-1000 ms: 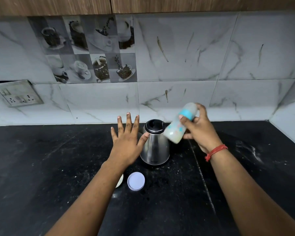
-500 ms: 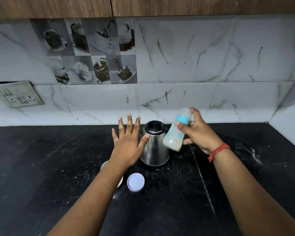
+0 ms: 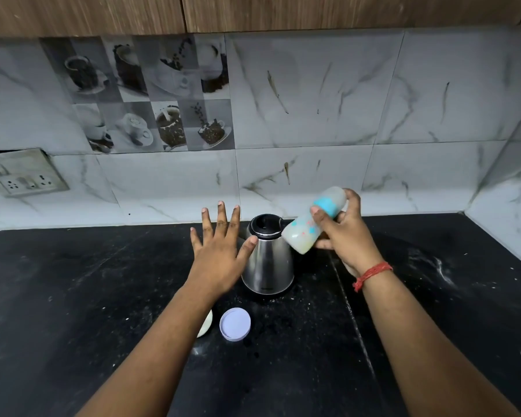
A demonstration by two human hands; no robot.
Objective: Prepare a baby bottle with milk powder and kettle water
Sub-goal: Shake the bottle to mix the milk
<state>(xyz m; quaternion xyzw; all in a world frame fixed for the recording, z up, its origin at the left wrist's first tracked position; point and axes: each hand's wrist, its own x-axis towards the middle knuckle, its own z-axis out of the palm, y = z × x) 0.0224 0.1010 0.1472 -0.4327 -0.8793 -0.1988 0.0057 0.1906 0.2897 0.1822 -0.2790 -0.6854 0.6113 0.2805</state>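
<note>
Bottle (image 3: 314,220): one, tilted in mid-air, blue-collared end up and back, base over the kettle's rim; contents not readable through the frosted wall; right hand (image 3: 347,233) wraps it, fingers and thumb curled round the body; left hand (image 3: 220,254) flat and spread, holding nothing, thumb tip at the kettle (image 3: 268,260) shoulder; one steel kettle, black lid on, standing on the black counter (image 3: 73,296); one white round lid (image 3: 235,324) lying near the front; a second pale round item (image 3: 205,326) beside it, mostly hidden by the left forearm.
</note>
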